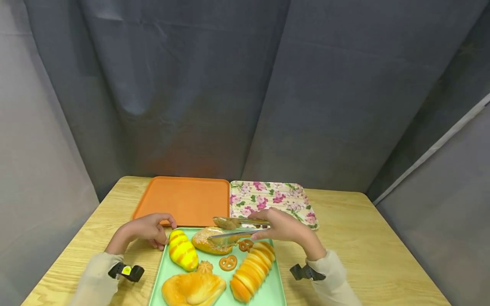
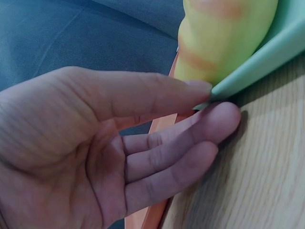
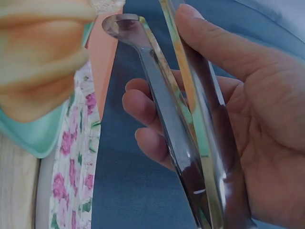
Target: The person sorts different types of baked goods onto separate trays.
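Note:
My right hand holds metal tongs between thumb and fingers. The tongs' arms stand apart, their tips over and beside an oval seed-topped loaf at the far end of a light green tray. In the right wrist view the thumb lies along one arm of the tongs, with fingers behind the other. At the tray's far left corner, my left hand grips the rim; its thumb touches the edge in the left wrist view, with the other fingers loosely bent. Close beside that hand lies a yellow striped bread.
Two small pretzels, a ridged long loaf, a large golden bread and a small cookie-like piece lie on the green tray. Behind it are an orange tray and a floral tray. Grey curtains surround the table.

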`<state>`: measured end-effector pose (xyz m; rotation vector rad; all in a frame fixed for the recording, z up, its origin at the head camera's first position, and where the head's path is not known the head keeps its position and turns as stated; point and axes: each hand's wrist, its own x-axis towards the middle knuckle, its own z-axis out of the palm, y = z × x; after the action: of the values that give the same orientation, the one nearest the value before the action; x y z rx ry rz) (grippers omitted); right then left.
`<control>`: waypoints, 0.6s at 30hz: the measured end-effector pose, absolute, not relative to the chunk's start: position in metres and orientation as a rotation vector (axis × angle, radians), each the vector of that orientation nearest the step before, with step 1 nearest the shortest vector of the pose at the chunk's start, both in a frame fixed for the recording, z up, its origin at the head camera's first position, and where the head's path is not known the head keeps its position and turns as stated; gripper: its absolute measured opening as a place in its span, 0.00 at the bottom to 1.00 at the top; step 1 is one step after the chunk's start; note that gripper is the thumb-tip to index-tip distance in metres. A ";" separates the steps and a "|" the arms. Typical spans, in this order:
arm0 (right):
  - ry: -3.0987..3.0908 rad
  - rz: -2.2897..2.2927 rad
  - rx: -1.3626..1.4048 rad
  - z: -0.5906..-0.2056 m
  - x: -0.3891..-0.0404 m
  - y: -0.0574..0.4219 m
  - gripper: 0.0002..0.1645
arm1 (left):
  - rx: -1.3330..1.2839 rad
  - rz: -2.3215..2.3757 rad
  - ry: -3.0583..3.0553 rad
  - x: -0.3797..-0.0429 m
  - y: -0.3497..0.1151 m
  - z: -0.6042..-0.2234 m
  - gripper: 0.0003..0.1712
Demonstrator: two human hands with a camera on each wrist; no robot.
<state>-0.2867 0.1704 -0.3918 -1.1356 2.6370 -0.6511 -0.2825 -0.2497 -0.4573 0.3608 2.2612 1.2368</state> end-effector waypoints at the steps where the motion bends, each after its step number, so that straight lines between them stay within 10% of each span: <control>1: 2.639 -0.641 -1.136 -0.392 -0.287 0.170 0.36 | 0.364 1.239 2.260 -0.283 -0.250 -0.457 0.22; 18: 2.645 -0.586 -1.096 -0.400 -0.281 0.160 0.25 | 0.361 1.230 2.267 -0.282 -0.250 -0.458 0.22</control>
<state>-0.2812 0.1601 -0.4002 -1.0964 2.6446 -0.5857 -0.2820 -0.2495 -0.4575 0.3614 2.2670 1.2298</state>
